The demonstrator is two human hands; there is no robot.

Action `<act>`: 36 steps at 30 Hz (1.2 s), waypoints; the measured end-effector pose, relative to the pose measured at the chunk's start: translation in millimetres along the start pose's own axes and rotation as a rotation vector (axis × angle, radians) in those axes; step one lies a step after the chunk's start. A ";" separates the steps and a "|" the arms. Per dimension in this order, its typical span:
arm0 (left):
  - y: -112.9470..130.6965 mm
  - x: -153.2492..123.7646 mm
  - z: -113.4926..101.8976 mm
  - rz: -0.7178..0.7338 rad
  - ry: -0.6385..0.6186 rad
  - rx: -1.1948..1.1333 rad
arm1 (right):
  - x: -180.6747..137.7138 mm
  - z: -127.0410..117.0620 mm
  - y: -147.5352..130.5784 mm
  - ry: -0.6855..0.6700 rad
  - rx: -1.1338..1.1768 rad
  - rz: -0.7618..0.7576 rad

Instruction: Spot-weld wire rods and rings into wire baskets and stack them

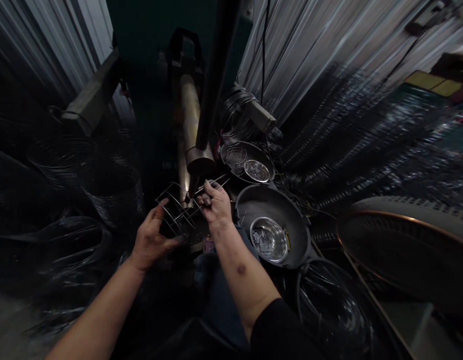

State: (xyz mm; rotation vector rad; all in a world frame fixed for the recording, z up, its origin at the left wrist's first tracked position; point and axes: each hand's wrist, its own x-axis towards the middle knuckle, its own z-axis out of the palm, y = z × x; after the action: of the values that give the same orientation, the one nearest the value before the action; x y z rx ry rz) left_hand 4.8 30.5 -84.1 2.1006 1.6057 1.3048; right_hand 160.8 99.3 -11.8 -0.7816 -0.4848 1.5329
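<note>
Silvery wire frame (pixel 183 214), open-gridded, sits at a dark metal tip (pixel 194 184) below a dull metal cylinder (pixel 201 162); our left hand (pixel 151 234) grasps its left edge, our right hand (pixel 215 202) pinches its right. We should support both sides evenly, fingertips clear.

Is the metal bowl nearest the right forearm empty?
Not empty: small, thin pieces lie inside the bowl, and bare inner wall shows beside them.

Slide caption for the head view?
Left hand at a wire frame, right hand pinching thin wire, near a pan holding a metal bowl.
</note>
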 end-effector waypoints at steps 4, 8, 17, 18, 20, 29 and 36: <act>-0.8 -0.8 2.7 0.011 0.017 -0.006 | -0.8 0.6 -1.4 0.018 0.001 0.002; -0.5 -1.8 2.7 0.050 0.041 0.018 | -1.9 -0.9 -0.4 0.035 0.018 0.025; -2.7 -4.2 2.3 0.059 0.038 0.027 | -2.5 -0.9 0.6 0.040 0.015 0.022; -2.3 -3.7 1.9 0.059 0.038 0.025 | -2.0 -1.1 0.7 0.039 0.017 0.020; -1.1 -2.3 0.8 0.058 0.040 0.021 | -0.9 -1.8 1.4 0.025 0.012 0.016; 0.7 1.0 -1.2 0.035 0.021 -0.008 | 0.2 -4.1 3.5 0.002 -0.015 -0.008; 2.0 1.4 -1.9 0.030 0.017 -0.017 | -2.5 -1.1 1.0 0.023 -0.011 0.003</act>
State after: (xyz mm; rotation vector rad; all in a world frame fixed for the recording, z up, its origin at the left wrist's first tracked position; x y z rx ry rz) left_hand 4.8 30.3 -81.0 2.1176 1.5698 1.3439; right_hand 160.8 96.6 -12.8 -0.8077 -0.4754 1.5232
